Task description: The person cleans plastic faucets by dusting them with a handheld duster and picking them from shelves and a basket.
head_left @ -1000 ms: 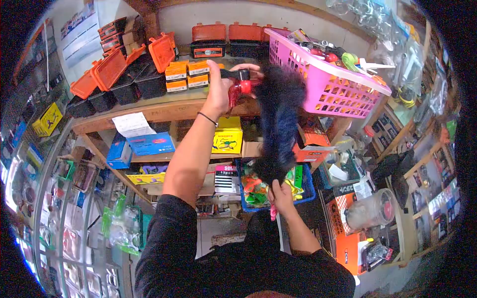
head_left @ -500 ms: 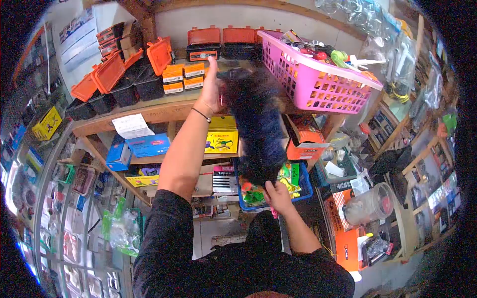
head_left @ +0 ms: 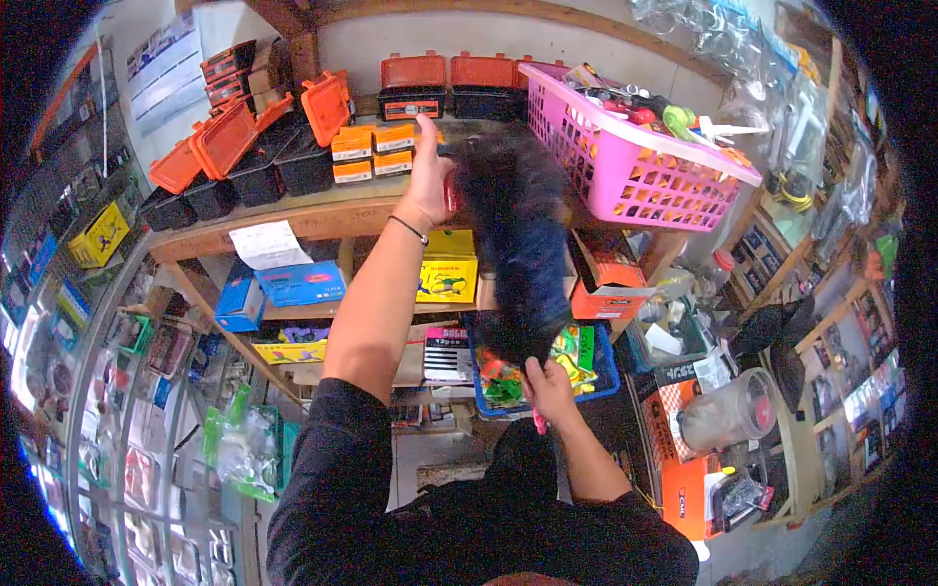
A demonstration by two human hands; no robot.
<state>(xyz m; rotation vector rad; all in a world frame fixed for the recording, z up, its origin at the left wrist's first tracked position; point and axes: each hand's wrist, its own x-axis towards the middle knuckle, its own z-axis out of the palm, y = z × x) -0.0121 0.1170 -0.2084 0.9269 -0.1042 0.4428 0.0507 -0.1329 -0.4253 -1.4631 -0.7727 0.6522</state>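
Observation:
A dark, fluffy duster (head_left: 518,244) stands tall in front of the shelf, its bristles blurred. Low on it, my right hand (head_left: 550,389) is closed round the handle, and a bit of pink (head_left: 539,421) shows just below the fist. Beside the duster's upper part is my left hand (head_left: 426,186), thumb pointing up. A small red thing (head_left: 451,190) shows at its palm, partly hidden, and the fingers are mostly out of sight. Past the thumb, small orange-and-white boxes (head_left: 353,144) are stacked on the wooden shelf (head_left: 322,224).
A pink basket (head_left: 674,186) full of goods stands right on the shelf. Black cases with orange lids (head_left: 225,142) line its back and left. Below are a yellow box (head_left: 447,278), blue boxes (head_left: 298,283) and a blue bin (head_left: 608,376). A clear jar (head_left: 728,410) lies at right.
The view has shifted slightly, so the shelf sits a little further right and lower. The duster is a touch further right, and the red thing by my left palm shows more clearly.

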